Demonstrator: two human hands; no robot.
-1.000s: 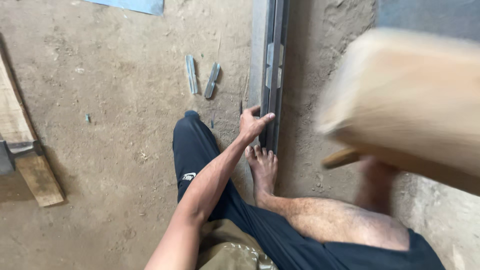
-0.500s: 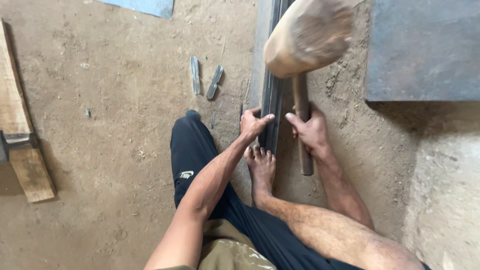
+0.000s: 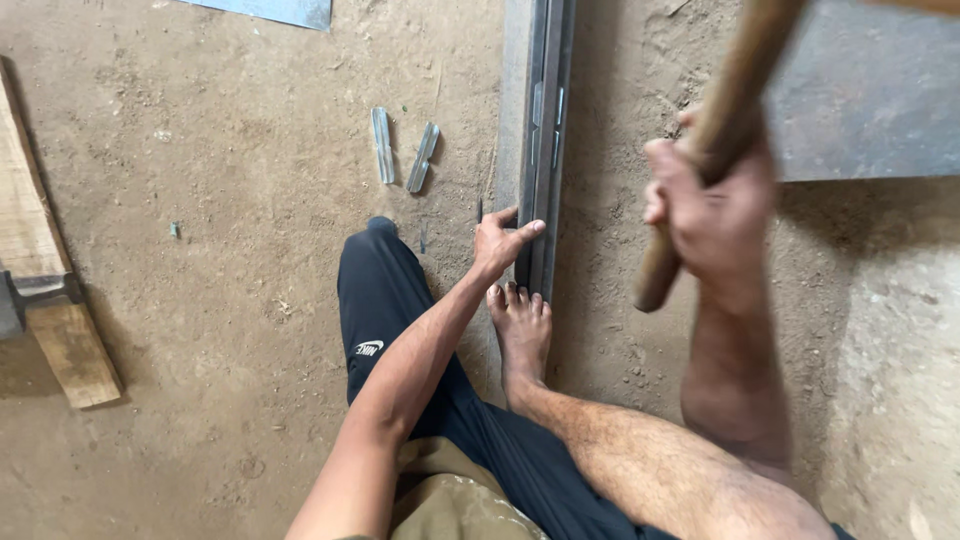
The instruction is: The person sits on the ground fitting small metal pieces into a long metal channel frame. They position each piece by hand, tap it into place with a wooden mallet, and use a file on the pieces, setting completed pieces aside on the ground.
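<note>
A long grey metal strip point(image 3: 540, 110) with a folded edge lies on the dirt floor, running away from me. My left hand point(image 3: 500, 245) rests on its near end, fingers spread over the metal, just beyond my bare foot point(image 3: 520, 335). My right hand point(image 3: 710, 210) is raised close to the camera and grips the handle of a wooden mallet point(image 3: 715, 150); the mallet's head is out of frame above.
Two small metal pieces point(image 3: 402, 152) lie on the floor left of the strip. A wooden plank point(image 3: 45, 290) with a hammer head on it sits at the left edge. A flat grey metal sheet point(image 3: 870, 110) lies at the right, another at the top.
The mallet has swung back up after being down at the strip half a second ago; its head has left the frame. My left hand has stayed on the strip.
</note>
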